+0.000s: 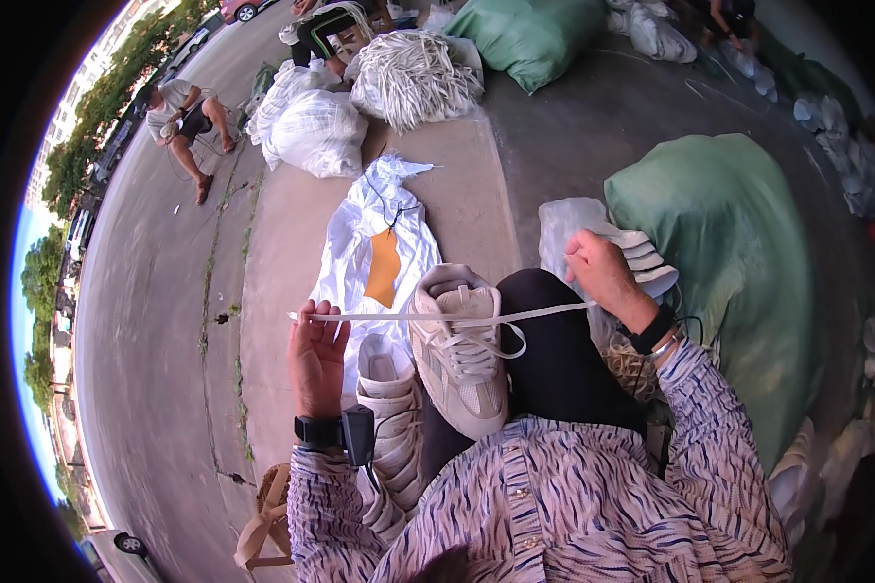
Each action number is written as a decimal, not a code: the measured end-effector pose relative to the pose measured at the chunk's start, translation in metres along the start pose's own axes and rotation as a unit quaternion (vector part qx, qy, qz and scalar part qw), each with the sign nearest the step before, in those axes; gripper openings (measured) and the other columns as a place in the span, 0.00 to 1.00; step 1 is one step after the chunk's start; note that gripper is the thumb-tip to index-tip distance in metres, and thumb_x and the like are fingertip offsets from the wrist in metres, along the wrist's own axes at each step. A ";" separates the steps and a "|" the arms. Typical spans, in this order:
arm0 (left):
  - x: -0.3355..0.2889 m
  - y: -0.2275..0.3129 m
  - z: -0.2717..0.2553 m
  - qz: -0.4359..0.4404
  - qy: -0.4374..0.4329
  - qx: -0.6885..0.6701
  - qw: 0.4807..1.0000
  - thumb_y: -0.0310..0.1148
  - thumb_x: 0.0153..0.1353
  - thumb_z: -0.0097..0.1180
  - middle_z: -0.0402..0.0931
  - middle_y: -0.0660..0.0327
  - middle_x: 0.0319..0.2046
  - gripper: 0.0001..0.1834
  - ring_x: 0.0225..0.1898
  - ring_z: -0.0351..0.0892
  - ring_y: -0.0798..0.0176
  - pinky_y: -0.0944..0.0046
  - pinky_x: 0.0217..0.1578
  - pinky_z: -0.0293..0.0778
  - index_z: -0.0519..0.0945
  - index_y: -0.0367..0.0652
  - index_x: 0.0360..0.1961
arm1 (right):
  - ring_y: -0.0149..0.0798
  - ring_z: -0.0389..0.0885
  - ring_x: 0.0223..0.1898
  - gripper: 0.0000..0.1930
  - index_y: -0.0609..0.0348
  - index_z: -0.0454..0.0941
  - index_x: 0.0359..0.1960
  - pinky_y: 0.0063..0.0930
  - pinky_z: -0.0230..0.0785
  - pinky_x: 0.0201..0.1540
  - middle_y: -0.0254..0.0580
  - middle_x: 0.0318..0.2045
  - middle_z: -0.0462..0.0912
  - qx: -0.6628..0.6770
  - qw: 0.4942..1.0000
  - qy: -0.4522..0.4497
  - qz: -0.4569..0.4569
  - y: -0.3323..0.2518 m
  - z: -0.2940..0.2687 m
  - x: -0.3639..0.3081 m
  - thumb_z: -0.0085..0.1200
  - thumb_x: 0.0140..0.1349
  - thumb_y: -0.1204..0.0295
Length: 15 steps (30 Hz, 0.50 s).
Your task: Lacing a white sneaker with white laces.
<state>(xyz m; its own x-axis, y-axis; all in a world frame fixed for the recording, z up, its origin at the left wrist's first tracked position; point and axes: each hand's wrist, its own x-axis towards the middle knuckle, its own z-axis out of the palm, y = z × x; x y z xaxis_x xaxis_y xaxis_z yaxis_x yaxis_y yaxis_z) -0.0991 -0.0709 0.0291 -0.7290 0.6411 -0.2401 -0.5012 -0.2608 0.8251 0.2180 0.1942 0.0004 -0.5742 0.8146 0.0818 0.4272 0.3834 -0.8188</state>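
Fingers of the left hand [313,355] pinch one end of a flat white shoelace [389,317], thumb against fingertips, palm turned toward the camera. Fingers of the right hand [598,272] close over the other end; they curl away from view, so the exact grip there is hidden. Between the two hands the shoelace runs taut and nearly level, crossing just above the tongue of a cream sneaker [459,350] that rests on the person's dark trouser leg [554,360]. Part of the lace is already threaded through that sneaker's upper eyelets, in loose loops below the stretched span.

Just below the left fingers, beside the wrist, a second cream sneaker [391,408] stands partly covered by the patterned sleeve [331,505], its toe cut off from sight. A black wristband with a small device [332,430] circles the left wrist. Beyond the left fingers lies a white plastic bag [360,243] with an orange tag [383,267].

Behind the right fingers, a clear bag holds a stack of white soles [642,257], mostly hidden by the hand, leaning on a large green sack [739,253]. Far beyond both hands sit a heap of white laces [413,78] and a seated person [187,117], small and bent by the lens edge.
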 end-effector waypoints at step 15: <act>-0.042 -0.057 0.057 0.114 -0.162 0.425 0.883 0.27 0.62 0.62 0.74 0.70 0.33 0.07 0.28 0.63 0.80 0.77 0.29 0.60 0.76 0.39 0.39 | 0.50 0.82 0.29 0.05 0.60 0.77 0.29 0.40 0.73 0.32 0.46 0.24 0.82 0.056 0.984 -0.160 0.060 -0.056 0.036 -0.034 0.58 0.57 0.72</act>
<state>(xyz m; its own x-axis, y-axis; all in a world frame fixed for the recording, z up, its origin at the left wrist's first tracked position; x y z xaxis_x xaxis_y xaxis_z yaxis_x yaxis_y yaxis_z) -0.0135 -0.0419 0.0212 -0.5256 0.8503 0.0266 0.2722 0.1385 0.9522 0.1883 0.1288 0.0231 -0.7229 0.6651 -0.1872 0.4352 0.2277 -0.8711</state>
